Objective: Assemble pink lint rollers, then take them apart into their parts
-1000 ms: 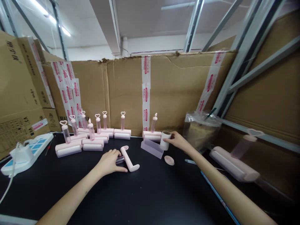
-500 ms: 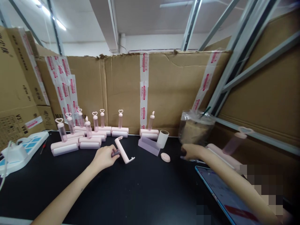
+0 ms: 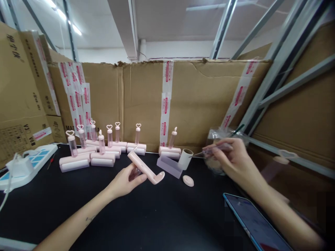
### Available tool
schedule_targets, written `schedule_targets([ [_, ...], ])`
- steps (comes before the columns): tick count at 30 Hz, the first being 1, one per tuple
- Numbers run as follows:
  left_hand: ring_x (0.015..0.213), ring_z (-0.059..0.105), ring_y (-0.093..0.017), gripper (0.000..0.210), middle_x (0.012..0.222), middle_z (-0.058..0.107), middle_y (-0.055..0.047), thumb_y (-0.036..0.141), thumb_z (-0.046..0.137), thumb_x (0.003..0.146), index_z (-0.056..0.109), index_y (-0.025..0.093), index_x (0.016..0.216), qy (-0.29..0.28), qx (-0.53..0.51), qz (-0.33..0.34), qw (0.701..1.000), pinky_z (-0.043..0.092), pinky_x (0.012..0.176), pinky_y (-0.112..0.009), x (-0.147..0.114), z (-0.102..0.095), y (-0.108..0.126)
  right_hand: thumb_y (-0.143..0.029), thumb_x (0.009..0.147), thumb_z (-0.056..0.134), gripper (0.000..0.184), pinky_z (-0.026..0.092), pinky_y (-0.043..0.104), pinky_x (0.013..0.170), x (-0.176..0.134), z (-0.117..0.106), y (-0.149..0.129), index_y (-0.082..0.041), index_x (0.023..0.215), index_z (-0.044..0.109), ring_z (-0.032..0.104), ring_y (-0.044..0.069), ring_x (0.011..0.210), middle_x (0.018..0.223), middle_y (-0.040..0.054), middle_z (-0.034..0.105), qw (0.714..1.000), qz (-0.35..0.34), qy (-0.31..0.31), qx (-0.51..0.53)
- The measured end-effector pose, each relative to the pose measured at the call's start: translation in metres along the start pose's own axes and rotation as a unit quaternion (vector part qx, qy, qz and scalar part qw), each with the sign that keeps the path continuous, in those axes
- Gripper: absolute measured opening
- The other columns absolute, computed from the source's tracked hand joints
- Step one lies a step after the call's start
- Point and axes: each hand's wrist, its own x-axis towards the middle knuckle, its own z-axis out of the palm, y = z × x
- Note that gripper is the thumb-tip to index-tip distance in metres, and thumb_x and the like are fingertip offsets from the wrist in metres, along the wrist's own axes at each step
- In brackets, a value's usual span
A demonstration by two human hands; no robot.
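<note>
My left hand (image 3: 128, 179) is closed around the clear handle of a pink lint roller frame (image 3: 145, 168), held tilted above the black table with its bracket facing up. In my right hand (image 3: 232, 158) is a screwdriver (image 3: 209, 150) with a clear handle, its thin shaft pointing left. Below that shaft stands a white paper roll (image 3: 185, 159), upright, touching a translucent lilac cover (image 3: 169, 166). A round pink cap (image 3: 188, 180) lies on the table in front of them.
Several finished-looking lint rollers (image 3: 74, 163) stand along the cardboard wall (image 3: 141, 94). A power strip (image 3: 39, 160) is at the left. On the right are a phone (image 3: 253, 219), a plastic-wrapped cup (image 3: 213, 165) and another lint roller (image 3: 277, 164), blurred.
My right hand has lifted off the table at the right and come up and inward with the screwdriver. My left hand has raised and turned the lint roller frame.
</note>
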Motion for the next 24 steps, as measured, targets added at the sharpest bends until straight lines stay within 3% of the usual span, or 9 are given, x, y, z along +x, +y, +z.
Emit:
schedule_targets([
  [2,0.083,0.059,-0.021,0.038,0.089,0.061,-0.006,0.047,0.051,0.081,0.054,0.015,0.102,0.018,0.039,-0.01,0.999,0.046,0.076,-0.031,-0.002,0.003,0.0,-0.034,0.083,0.055,0.017,0.051,0.032,0.068,-0.015,0.012,-0.026,-0.025,0.092,0.042,0.066,0.018,0.069,0.079,0.0032,0.069,0.983,0.01,-0.009,0.184],
  [5,0.084,0.059,-0.021,0.036,0.09,0.063,-0.007,0.047,0.052,0.081,0.059,0.015,0.095,0.042,0.086,-0.002,0.995,0.046,0.078,-0.032,-0.003,0.007,-0.003,-0.034,0.083,0.057,0.019,0.051,0.03,0.069,-0.04,0.037,-0.047,-0.025,0.098,0.048,0.066,0.017,0.07,0.081,0.0029,0.07,0.955,0.046,-0.045,0.289],
  [10,0.084,0.061,-0.021,0.031,0.09,0.065,-0.007,0.044,0.05,0.084,0.059,0.015,0.093,0.01,0.101,0.016,0.995,0.047,0.076,-0.03,-0.007,0.011,-0.004,-0.031,0.084,0.057,0.015,0.052,0.027,0.074,-0.07,0.064,-0.046,-0.025,0.097,0.053,0.066,0.016,0.08,0.083,0.0019,0.07,0.949,0.065,-0.046,0.304],
  [16,0.078,0.059,-0.02,0.03,0.087,0.063,-0.008,0.04,0.045,0.086,0.056,0.013,0.092,-0.021,0.181,0.076,0.98,0.045,0.072,-0.031,-0.012,0.01,0.002,-0.027,0.086,0.056,0.01,0.055,0.025,0.069,-0.086,0.063,-0.046,-0.025,0.095,0.052,0.065,0.013,0.069,0.087,0.0017,0.068,0.948,0.063,0.01,0.311],
  [24,0.06,0.056,-0.014,0.026,0.07,0.06,-0.003,0.039,0.049,0.083,0.058,0.015,0.085,-0.059,0.207,0.093,0.972,0.041,0.056,-0.023,-0.014,0.017,0.012,-0.023,0.08,0.064,0.011,0.056,0.022,0.061,-0.09,0.071,-0.045,-0.025,0.09,0.06,0.065,0.011,0.061,0.084,0.0012,0.064,0.926,0.07,-0.085,0.36],
])
